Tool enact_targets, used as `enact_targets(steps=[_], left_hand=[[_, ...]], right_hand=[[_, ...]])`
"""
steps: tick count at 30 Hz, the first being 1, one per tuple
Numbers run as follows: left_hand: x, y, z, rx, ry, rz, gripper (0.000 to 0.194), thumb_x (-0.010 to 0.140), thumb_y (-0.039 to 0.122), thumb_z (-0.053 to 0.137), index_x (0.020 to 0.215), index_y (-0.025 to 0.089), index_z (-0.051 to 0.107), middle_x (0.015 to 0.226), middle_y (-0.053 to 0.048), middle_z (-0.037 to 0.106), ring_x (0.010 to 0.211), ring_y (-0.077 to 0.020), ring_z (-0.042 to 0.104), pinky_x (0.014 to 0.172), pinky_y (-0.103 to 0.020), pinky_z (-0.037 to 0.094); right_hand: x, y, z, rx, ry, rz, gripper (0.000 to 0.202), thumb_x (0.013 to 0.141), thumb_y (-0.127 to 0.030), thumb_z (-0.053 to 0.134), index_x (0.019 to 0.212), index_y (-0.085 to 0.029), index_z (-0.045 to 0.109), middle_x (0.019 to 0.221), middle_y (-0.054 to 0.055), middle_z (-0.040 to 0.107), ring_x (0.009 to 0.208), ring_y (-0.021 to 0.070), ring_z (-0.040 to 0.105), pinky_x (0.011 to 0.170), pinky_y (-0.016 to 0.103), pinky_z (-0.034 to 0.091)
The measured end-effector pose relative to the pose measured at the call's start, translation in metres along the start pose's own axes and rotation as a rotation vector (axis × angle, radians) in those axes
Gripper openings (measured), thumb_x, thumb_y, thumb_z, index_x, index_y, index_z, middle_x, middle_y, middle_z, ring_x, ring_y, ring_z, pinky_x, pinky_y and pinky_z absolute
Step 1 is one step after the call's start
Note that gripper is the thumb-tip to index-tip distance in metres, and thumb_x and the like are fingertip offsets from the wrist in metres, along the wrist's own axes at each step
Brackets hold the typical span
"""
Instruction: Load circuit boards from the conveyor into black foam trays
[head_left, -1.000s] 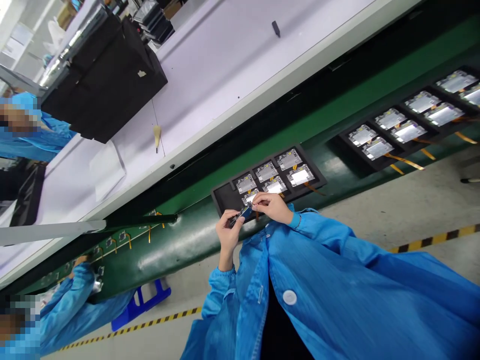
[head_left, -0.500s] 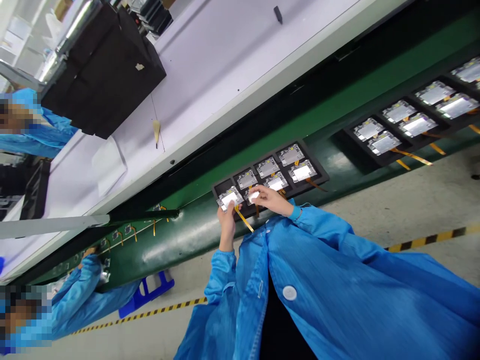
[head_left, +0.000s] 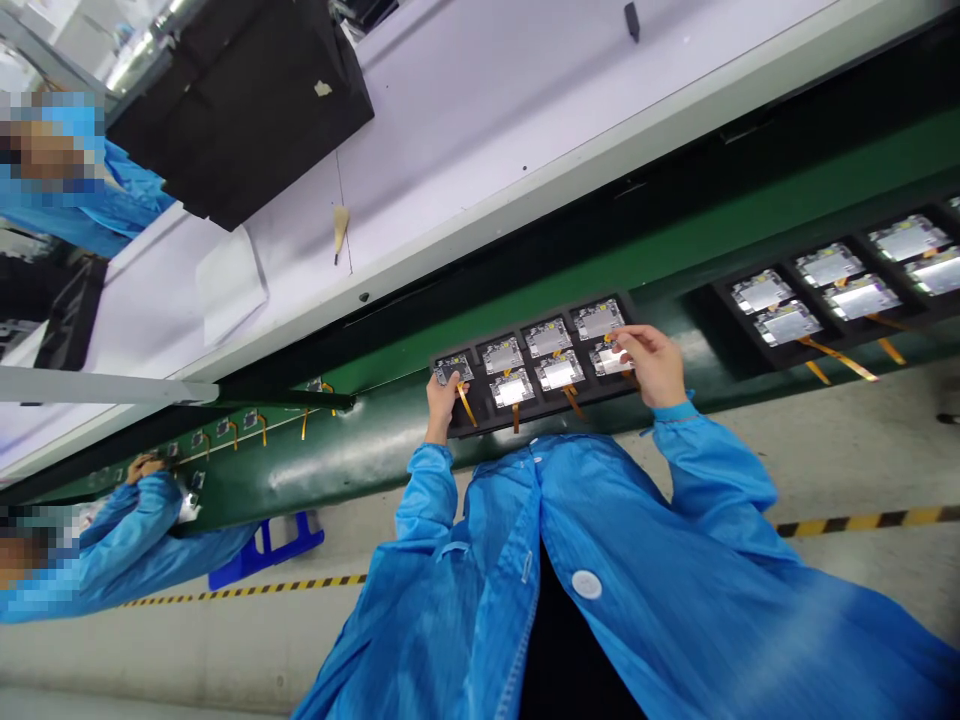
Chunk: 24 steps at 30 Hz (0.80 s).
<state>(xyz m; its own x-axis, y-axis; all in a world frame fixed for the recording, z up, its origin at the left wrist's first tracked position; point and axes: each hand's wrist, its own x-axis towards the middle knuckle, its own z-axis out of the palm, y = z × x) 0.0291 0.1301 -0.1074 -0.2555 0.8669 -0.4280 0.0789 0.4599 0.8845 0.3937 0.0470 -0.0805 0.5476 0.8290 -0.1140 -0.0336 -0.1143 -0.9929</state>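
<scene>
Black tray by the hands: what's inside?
The tray holds circuit boards in two rows, some with orange ribbons over its near edge. The left hand partly covers the leftmost board, the right hand a near-row board. What lies beneath the boards is hidden.

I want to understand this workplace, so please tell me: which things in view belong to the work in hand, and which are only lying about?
In the work:
- left hand, holding a circuit board
- black tray of boards
- right hand, at its right end

Apparently lying about:
- small black object
- white sheet
</scene>
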Motion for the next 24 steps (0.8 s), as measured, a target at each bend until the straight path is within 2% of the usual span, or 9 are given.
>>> enact_targets(steps=[5,9,15,17,20,22,24], left_hand=[[-0.002,-0.009,-0.018,0.020,0.026,0.025,0.039,0.093,0.029,0.080,0.123,0.019,0.056,0.091,-0.004,0.073,0.073,-0.0158,0.077,0.072,-0.031,0.068],[-0.006,-0.014,-0.017,-0.019,0.033,0.030,0.042,0.098,0.023,0.073,0.134,0.020,0.053,0.092,-0.005,0.075,0.074,-0.0165,0.078,0.075,-0.031,0.068],[-0.005,-0.012,-0.007,-0.017,0.033,0.037,0.051,0.098,0.016,0.067,0.147,0.019,0.054,0.095,-0.005,0.074,0.074,-0.0140,0.076,0.075,-0.027,0.065],[-0.004,-0.011,-0.011,0.087,0.050,0.093,0.055,0.096,0.017,0.069,0.149,0.019,0.055,0.101,-0.006,0.072,0.070,-0.0125,0.072,0.073,-0.026,0.063],[-0.002,-0.008,-0.023,0.343,0.149,0.235,0.055,0.090,0.020,0.074,0.144,0.019,0.063,0.117,-0.011,0.067,0.073,-0.0136,0.067,0.076,-0.029,0.062],[-0.002,-0.006,-0.030,0.475,0.193,0.307,0.047,0.088,0.020,0.075,0.135,0.018,0.069,0.123,-0.014,0.064,0.078,-0.0162,0.066,0.082,-0.033,0.062],[-0.003,-0.005,-0.035,0.545,0.177,0.341,0.038,0.089,0.020,0.072,0.127,0.017,0.072,0.124,-0.015,0.062,0.082,-0.0185,0.066,0.087,-0.036,0.061]], right_hand=[[0.017,0.025,-0.023,-0.262,0.196,-0.088,0.028,0.086,-0.044,0.066,0.098,-0.020,0.073,0.102,0.009,0.073,0.091,0.0238,0.069,0.080,0.040,0.060],[0.032,0.055,-0.031,-0.497,0.345,-0.148,0.028,0.084,-0.042,0.066,0.103,-0.021,0.070,0.113,0.012,0.067,0.105,0.0290,0.065,0.097,0.053,0.059],[0.043,0.088,-0.028,-0.489,0.300,-0.082,0.029,0.089,-0.045,0.061,0.106,-0.021,0.065,0.111,0.010,0.064,0.103,0.0269,0.064,0.104,0.054,0.056],[0.042,0.091,-0.027,-0.507,0.298,-0.099,0.029,0.090,-0.044,0.061,0.107,-0.021,0.066,0.111,0.010,0.064,0.105,0.0274,0.064,0.106,0.054,0.054],[0.040,0.091,-0.028,-0.509,0.295,-0.101,0.028,0.091,-0.042,0.059,0.109,-0.021,0.066,0.111,0.010,0.064,0.106,0.0273,0.063,0.108,0.053,0.053],[0.039,0.090,-0.027,-0.506,0.296,-0.088,0.028,0.092,-0.041,0.058,0.110,-0.021,0.065,0.112,0.010,0.064,0.106,0.0274,0.063,0.108,0.054,0.052],[0.039,0.088,-0.026,-0.505,0.308,-0.070,0.028,0.092,-0.040,0.057,0.111,-0.021,0.064,0.112,0.011,0.064,0.107,0.0279,0.063,0.109,0.054,0.052]])
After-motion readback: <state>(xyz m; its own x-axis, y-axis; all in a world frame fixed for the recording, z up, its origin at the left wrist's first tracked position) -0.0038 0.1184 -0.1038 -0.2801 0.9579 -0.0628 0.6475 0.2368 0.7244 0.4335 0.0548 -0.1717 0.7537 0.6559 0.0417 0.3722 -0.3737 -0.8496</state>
